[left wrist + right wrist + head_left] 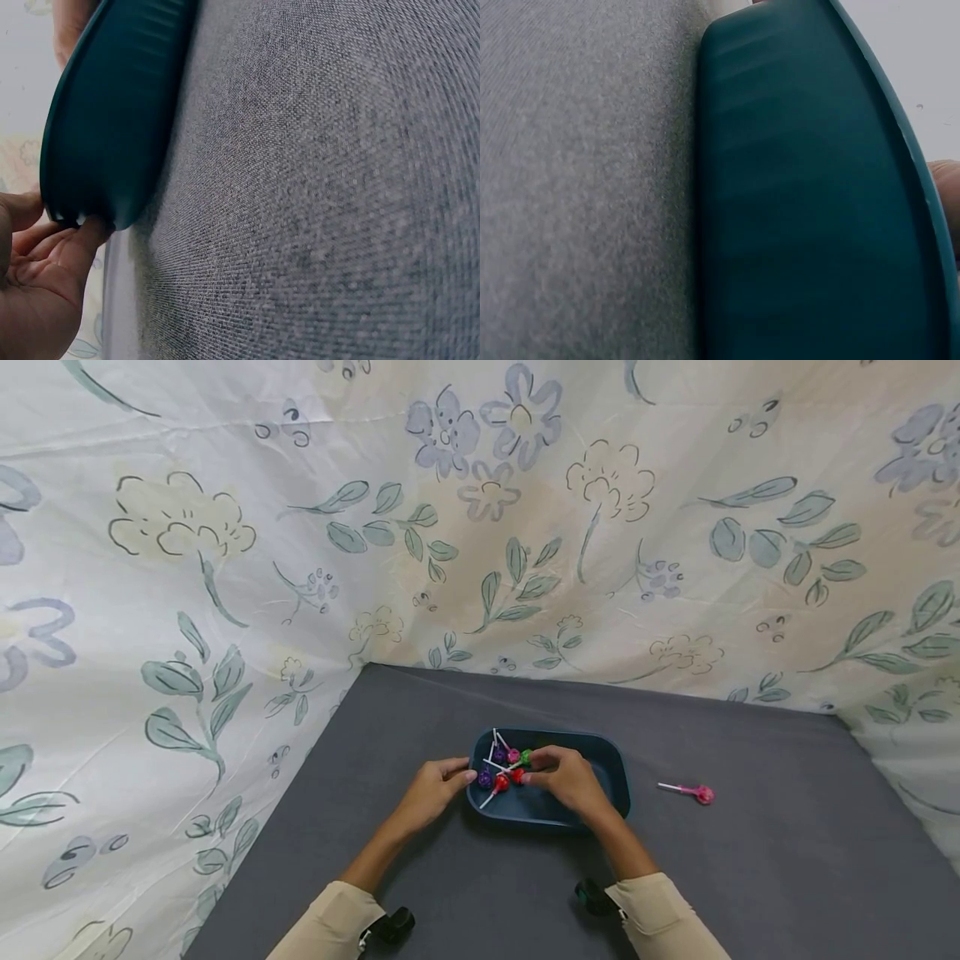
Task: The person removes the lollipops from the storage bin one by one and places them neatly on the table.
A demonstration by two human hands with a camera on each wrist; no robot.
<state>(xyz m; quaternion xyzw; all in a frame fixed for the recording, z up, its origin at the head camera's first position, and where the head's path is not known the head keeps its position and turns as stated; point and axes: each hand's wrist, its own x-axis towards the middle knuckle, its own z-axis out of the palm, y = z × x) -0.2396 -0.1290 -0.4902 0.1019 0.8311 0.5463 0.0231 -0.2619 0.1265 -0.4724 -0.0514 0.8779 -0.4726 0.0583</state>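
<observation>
The floral cloth (198, 685) hangs at the left and along 12 o'clock, behind the grey-covered bench (420, 718). The left hand (433, 792) pinches the blue tray (525, 820) at its 9 o'clock end, thumb at the rim and fingers against the outer wall. Inside that end, two purple lollipops (485, 780) lie nearest the hand, with a red lollipop (501, 783) close by, its stick pointing between 7 and 8 o'clock. Just right of these are a pink lollipop, a green lollipop (527, 757) and a second red lollipop. The right hand (568, 779) reaches over the tray, fingertips at this group; whether they clamp a lollipop I cannot tell. Outside the tray, towards 3 o'clock, another pink lollipop (703, 794) lies on the bench, stick pointing to 9 o'clock.
</observation>
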